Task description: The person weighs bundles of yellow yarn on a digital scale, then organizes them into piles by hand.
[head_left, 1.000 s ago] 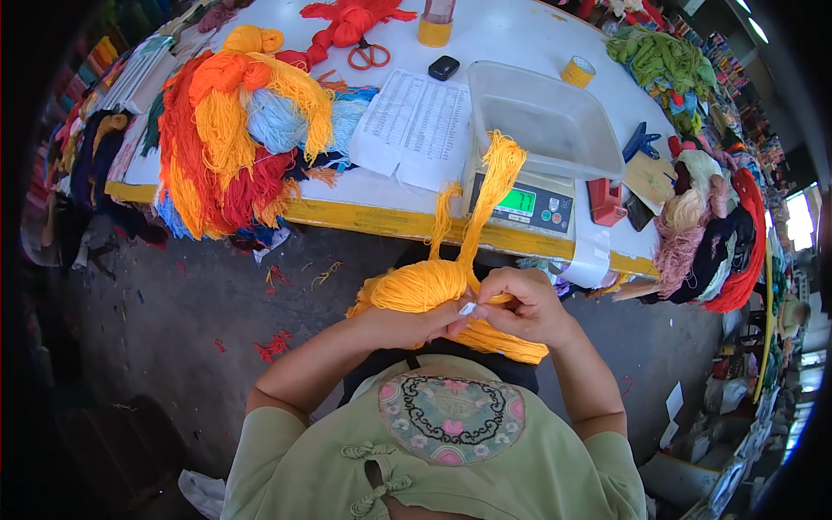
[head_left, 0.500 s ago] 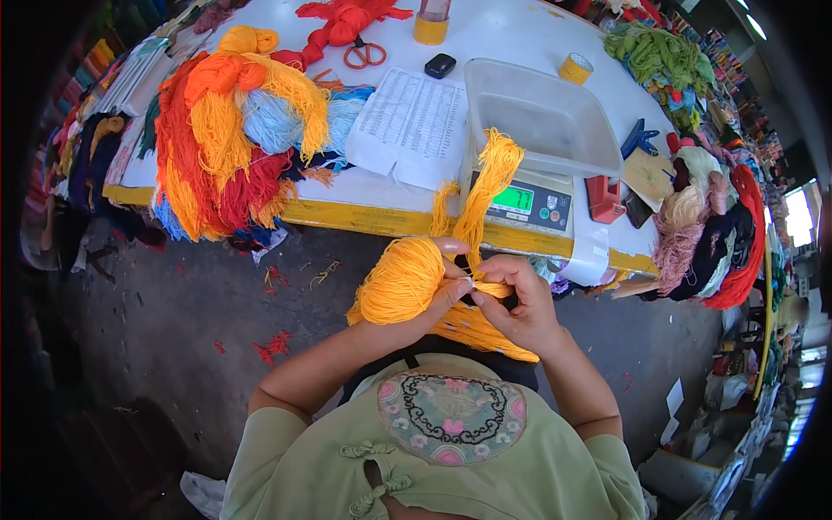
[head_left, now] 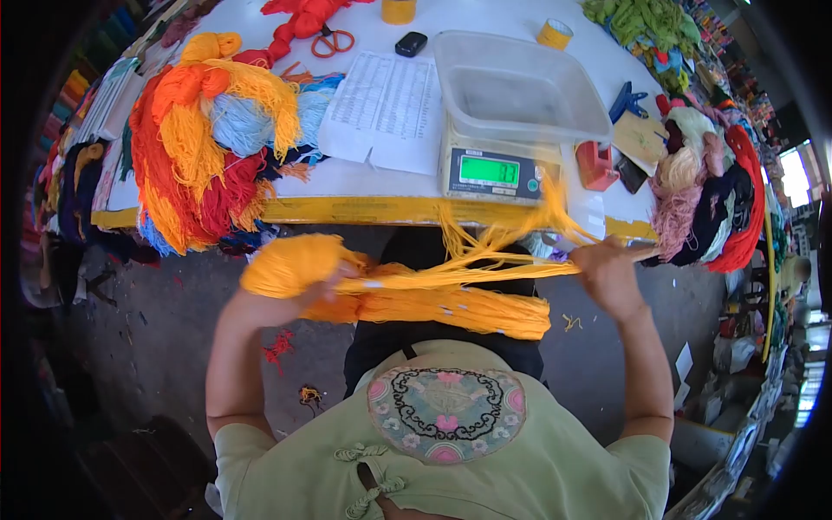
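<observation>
A ball-like bundle of yellow yarn (head_left: 293, 264) sits at my left hand (head_left: 319, 296), which is wrapped round the yarn and slightly blurred. From there, yellow strands (head_left: 459, 276) stretch sideways to my right hand (head_left: 609, 273), closed in a fist on their far end. Loose ends of the strands fly up, smeared, in front of the table edge. Below them, a thick yellow-orange skein (head_left: 451, 310) lies across my lap. The digital scale (head_left: 490, 172) with a lit green display stands on the table just beyond the strands, its reading blurred.
A clear plastic tub (head_left: 524, 121) rests on the scale. Left of it are a printed sheet (head_left: 381, 108), orange-handled scissors (head_left: 332, 42) and piled coloured yarn (head_left: 204, 147). A red tape dispenser (head_left: 595, 166), a blue clamp (head_left: 627, 102) and more yarn (head_left: 737, 199) lie to the right.
My hands have moved apart, the left one leftward and the right one rightward, pulling the yellow strands out between them. The loose strands that hung over the scale have come away from it.
</observation>
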Available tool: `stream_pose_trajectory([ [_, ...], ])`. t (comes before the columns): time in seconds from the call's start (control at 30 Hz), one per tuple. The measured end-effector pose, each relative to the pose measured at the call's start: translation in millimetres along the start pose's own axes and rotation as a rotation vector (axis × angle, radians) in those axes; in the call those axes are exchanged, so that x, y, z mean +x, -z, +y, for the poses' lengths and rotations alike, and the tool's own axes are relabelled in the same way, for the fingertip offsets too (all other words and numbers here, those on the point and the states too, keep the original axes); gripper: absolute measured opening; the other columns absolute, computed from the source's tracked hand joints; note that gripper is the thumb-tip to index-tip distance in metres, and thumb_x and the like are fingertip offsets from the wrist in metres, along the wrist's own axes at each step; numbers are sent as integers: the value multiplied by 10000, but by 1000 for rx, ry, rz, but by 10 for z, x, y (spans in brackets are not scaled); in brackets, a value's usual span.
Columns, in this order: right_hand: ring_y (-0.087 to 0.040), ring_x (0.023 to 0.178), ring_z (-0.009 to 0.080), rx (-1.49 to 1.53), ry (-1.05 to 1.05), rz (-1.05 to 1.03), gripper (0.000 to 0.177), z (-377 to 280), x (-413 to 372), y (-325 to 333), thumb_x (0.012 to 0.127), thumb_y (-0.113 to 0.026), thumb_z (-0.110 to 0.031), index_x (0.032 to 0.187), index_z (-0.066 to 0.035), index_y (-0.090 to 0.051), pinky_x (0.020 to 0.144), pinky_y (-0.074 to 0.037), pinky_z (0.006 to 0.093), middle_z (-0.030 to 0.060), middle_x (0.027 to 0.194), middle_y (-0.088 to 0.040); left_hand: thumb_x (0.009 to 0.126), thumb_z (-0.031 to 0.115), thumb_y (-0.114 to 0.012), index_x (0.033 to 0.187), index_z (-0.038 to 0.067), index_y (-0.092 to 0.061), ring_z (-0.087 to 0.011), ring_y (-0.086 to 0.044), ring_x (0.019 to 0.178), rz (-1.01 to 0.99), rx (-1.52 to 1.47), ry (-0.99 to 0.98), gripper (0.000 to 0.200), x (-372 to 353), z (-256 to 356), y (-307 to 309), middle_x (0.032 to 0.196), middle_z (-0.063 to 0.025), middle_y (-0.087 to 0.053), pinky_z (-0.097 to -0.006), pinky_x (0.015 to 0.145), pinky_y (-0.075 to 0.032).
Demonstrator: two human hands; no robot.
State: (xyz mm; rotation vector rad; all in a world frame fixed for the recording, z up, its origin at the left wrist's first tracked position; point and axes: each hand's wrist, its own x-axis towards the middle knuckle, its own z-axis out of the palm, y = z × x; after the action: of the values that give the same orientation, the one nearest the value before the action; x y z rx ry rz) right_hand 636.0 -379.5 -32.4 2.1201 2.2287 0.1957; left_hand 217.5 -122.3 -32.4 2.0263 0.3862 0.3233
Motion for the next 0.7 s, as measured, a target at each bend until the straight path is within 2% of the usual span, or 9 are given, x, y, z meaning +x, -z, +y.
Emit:
stream_pose_trajectory([
  [0.07,-611,668,304,-29,-104,-66,166,324,-272,-142,723,-691,-95,871,-96,-616,670,-465,406,118,704,-617,944,41,-598,1108,10,-655,-72,-613,720,124,-245,490,176,-170,259,287,996,-42,-712,-231,618,-519],
  [0.13,-617,659,320,7,-221,-57,135,487,-534,-225,755,-686,-120,865,-102,-610,677,-470,412,120,688,-624,954,133,-619,1118,43,-662,-61,-596,657,285,-265,633,192,-528,44,545,980,-36,-712,-199,559,-474],
  [0.2,-631,645,326,-49,-338,-75,114,577,-832,-365,783,-689,-155,846,-117,-603,688,-481,420,105,659,-633,952,199,-625,1113,58,-658,-66,-611,655,257,-220,680,216,-915,-208,947,973,-30,-716,-187,486,-386],
  [0.3,-656,696,331,-58,-493,-433,103,565,-1254,-670,832,-677,-161,916,-133,-624,745,-488,438,94,673,-642,947,216,-624,1091,66,-660,-80,-654,667,483,-288,740,211,-1132,-356,890,929,-37,-722,-190,448,-344],
  [0.33,-667,822,311,5,-513,-618,154,512,-1315,-762,854,-666,-160,1003,-130,-640,821,-476,468,84,787,-669,947,221,-623,1083,68,-661,-86,-667,671,587,-284,755,208,-1111,-370,810,916,-41,-723,-192,439,-338],
  [0.47,-635,999,275,144,-146,-451,280,-11,-1059,-734,827,-687,-175,1100,-129,-647,901,-445,469,74,1051,-646,939,224,-625,1073,51,-654,-104,-695,823,412,-198,826,221,-910,-347,585,954,-52,-725,-201,500,-407],
  [0.57,-634,993,276,468,-8,-273,347,-542,1,-164,768,-718,-106,1107,-115,-641,905,-469,437,72,1157,-609,909,305,-659,1125,11,-631,-193,-668,946,387,-460,412,366,-480,-81,205,1063,-136,-696,-298,793,-517],
  [0.63,-646,876,232,763,52,38,344,-943,500,106,778,-731,-56,1104,-83,-623,775,-521,365,83,1115,-595,785,593,-709,1321,-20,-519,-260,-546,1210,309,-506,113,837,-118,115,-8,1367,-226,-535,-414,1006,-445],
  [0.7,-612,748,149,1166,-43,158,338,-1326,861,381,810,-744,-58,1120,-66,-611,631,-502,275,82,1081,-562,676,663,-775,1448,10,-405,-282,-336,1416,247,-720,-119,1076,234,239,-237,1547,-222,-306,-445,1101,-352],
])
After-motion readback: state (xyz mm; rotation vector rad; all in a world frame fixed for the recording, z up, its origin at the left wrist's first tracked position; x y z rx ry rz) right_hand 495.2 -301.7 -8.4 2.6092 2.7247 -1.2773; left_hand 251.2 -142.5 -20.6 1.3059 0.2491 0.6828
